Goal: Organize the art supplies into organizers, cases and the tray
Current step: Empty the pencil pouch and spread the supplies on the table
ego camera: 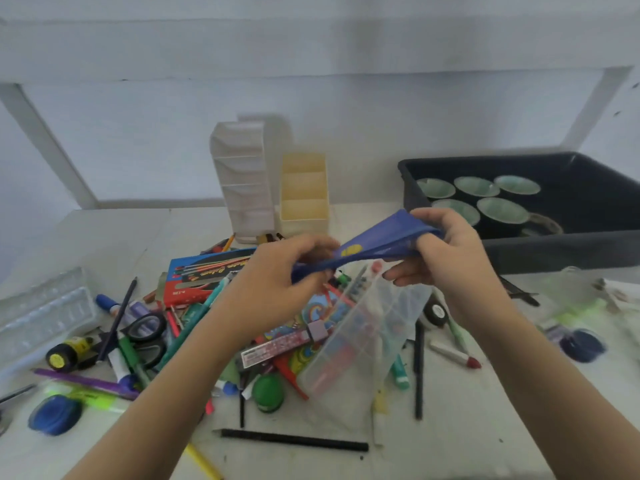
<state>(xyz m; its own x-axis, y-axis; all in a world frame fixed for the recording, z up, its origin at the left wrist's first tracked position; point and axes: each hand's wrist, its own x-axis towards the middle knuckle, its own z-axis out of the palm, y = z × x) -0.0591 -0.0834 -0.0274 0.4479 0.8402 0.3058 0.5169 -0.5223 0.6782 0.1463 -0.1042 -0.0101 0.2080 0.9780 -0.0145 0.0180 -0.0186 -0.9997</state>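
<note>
Both hands hold a blue soft case (367,242) with a yellow spot above the table's middle. My left hand (277,271) grips its lower left end, and my right hand (450,247) pinches its upper right end. Below them lies a heap of pens, pencils, markers and a pair of black scissors (147,332). A clear compartment box (360,337) leans on the heap. A white tiered organizer (242,178) and a cream organizer (304,192) stand at the back. The black tray (568,251) sits at the right.
Several green-lidded jars (502,209) sit in the black tray. A clear plastic case (45,310) lies at the left edge. A red and blue brush box (204,275), a black pencil (294,439), a green round lid (268,393) and a blue tape dispenser (55,414) lie around.
</note>
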